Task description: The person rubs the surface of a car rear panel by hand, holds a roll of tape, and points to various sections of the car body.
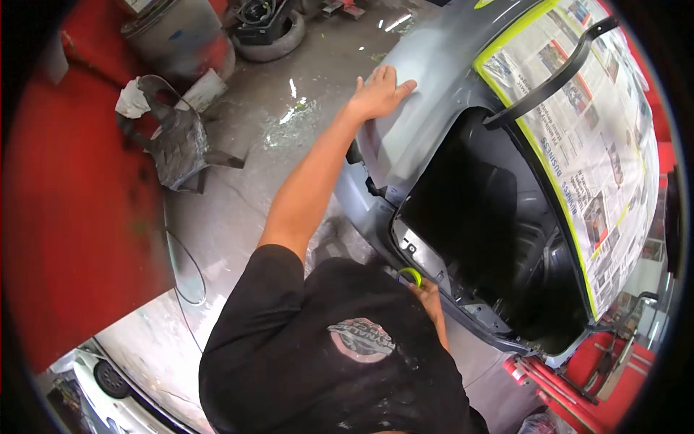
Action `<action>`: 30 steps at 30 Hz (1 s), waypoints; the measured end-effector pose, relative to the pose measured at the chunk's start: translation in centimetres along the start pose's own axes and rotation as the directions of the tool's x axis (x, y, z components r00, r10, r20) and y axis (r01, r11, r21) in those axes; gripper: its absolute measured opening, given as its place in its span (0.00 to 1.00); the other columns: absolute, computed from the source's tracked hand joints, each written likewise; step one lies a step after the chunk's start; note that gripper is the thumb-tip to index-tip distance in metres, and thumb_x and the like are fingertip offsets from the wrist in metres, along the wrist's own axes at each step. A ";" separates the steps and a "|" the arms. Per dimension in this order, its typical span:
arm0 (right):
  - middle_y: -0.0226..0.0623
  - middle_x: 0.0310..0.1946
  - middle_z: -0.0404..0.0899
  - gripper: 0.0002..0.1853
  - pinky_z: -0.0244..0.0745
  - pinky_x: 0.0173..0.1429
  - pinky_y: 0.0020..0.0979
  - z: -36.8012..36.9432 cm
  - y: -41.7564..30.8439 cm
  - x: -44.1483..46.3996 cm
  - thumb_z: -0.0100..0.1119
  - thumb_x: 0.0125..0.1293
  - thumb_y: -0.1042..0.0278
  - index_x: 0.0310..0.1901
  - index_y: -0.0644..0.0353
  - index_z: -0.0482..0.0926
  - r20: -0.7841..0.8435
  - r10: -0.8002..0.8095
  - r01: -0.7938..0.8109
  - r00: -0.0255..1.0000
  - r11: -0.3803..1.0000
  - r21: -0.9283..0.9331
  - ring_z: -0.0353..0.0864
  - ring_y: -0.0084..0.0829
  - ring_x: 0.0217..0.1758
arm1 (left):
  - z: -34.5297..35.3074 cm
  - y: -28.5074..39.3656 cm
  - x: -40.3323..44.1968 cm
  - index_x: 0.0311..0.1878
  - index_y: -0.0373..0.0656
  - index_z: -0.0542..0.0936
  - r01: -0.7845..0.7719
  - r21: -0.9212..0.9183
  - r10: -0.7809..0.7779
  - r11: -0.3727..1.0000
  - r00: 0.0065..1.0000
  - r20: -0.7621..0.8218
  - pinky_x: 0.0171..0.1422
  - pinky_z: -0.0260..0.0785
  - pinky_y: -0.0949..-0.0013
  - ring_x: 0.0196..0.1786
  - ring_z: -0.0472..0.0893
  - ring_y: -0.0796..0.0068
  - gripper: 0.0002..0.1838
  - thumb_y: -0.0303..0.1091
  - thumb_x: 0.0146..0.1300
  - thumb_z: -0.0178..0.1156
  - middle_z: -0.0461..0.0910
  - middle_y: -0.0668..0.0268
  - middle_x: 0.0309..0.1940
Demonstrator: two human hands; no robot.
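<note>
My left hand (382, 92) lies flat with fingers spread on the grey rear side panel (416, 76) of a car body. Close to my body, my right hand (428, 295) is closed around a roll of yellow-green masking tape (410, 276), beside the edge of the open trunk (491, 217). Newspaper (578, 145) covers the car's rear glass, bordered by strips of yellow-green tape (538, 137). A black curved trunk hinge arm (553, 83) rises over the opening. Part of my right arm is hidden by my black shirt.
On the left are a red panel (94, 217), a stained drum (177, 40) and a dirty metal stand (177, 145). A thin cable (191, 267) runs across the floor. Red equipment (564, 387) stands at lower right, and a white car (108, 394) is at lower left.
</note>
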State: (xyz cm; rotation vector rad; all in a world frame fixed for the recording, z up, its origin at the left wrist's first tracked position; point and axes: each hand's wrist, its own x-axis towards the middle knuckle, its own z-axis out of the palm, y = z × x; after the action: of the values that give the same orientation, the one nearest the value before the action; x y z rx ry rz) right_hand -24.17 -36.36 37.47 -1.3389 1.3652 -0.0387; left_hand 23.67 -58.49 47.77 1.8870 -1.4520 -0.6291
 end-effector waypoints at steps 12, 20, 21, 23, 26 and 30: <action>0.38 0.32 0.86 0.13 0.76 0.44 0.34 0.3 -2.7 -0.7 0.63 0.66 0.67 0.45 0.69 0.84 -0.103 -0.003 -0.012 0.995 0.990 -0.140 0.82 0.29 0.35 | 0.4 1.5 -1.3 0.77 0.27 0.55 -0.012 0.028 0.014 1.000 0.998 -0.059 0.82 0.38 0.32 0.84 0.48 0.46 0.52 0.72 0.72 0.41 0.52 0.42 0.80; 0.35 0.35 0.85 0.19 0.75 0.46 0.33 0.4 1.5 1.6 0.64 0.65 0.67 0.55 0.67 0.84 -0.063 -0.093 0.088 0.994 0.993 -0.074 0.79 0.25 0.37 | 1.3 4.5 -6.7 0.78 0.29 0.53 -0.082 0.134 0.090 0.988 0.994 -0.055 0.83 0.37 0.34 0.84 0.47 0.46 0.51 0.72 0.74 0.36 0.49 0.43 0.81; 0.35 0.35 0.86 0.20 0.76 0.46 0.33 0.3 2.0 1.9 0.64 0.65 0.67 0.56 0.67 0.84 -0.060 -0.104 0.100 0.993 0.993 -0.066 0.80 0.25 0.37 | 1.5 4.9 -7.6 0.79 0.30 0.54 -0.089 0.149 0.099 0.985 0.993 -0.062 0.83 0.37 0.34 0.84 0.47 0.46 0.50 0.71 0.75 0.36 0.49 0.43 0.81; 0.34 0.35 0.85 0.19 0.75 0.46 0.32 0.1 0.0 1.6 0.64 0.65 0.68 0.56 0.66 0.84 -0.058 -0.075 0.072 0.996 0.996 -0.043 0.80 0.25 0.37 | 1.4 5.4 -7.8 0.79 0.30 0.54 -0.085 0.140 0.096 0.987 0.993 -0.072 0.83 0.37 0.34 0.84 0.47 0.47 0.50 0.71 0.75 0.36 0.49 0.44 0.82; 0.34 0.35 0.85 0.19 0.75 0.45 0.32 -0.4 -2.6 0.7 0.64 0.65 0.69 0.56 0.66 0.84 -0.069 -0.041 0.036 0.997 0.997 -0.064 0.79 0.24 0.37 | 1.3 5.3 -7.2 0.79 0.29 0.53 -0.053 0.077 0.058 0.996 0.996 -0.064 0.83 0.37 0.33 0.84 0.47 0.48 0.52 0.72 0.74 0.37 0.49 0.45 0.82; 0.34 0.35 0.86 0.18 0.76 0.45 0.32 -0.6 -1.2 0.8 0.64 0.66 0.70 0.56 0.67 0.84 -0.067 -0.057 0.055 0.996 0.998 -0.045 0.79 0.24 0.36 | 0.8 3.6 -3.6 0.78 0.30 0.55 0.001 0.024 0.000 1.000 0.998 -0.065 0.83 0.37 0.33 0.84 0.48 0.49 0.50 0.71 0.74 0.39 0.50 0.46 0.81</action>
State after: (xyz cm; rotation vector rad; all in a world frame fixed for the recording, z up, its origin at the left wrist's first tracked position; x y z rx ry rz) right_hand -23.56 -37.70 37.91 -1.4229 1.3926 -0.0947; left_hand 19.83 -55.74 49.86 1.9088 -1.4238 -0.5483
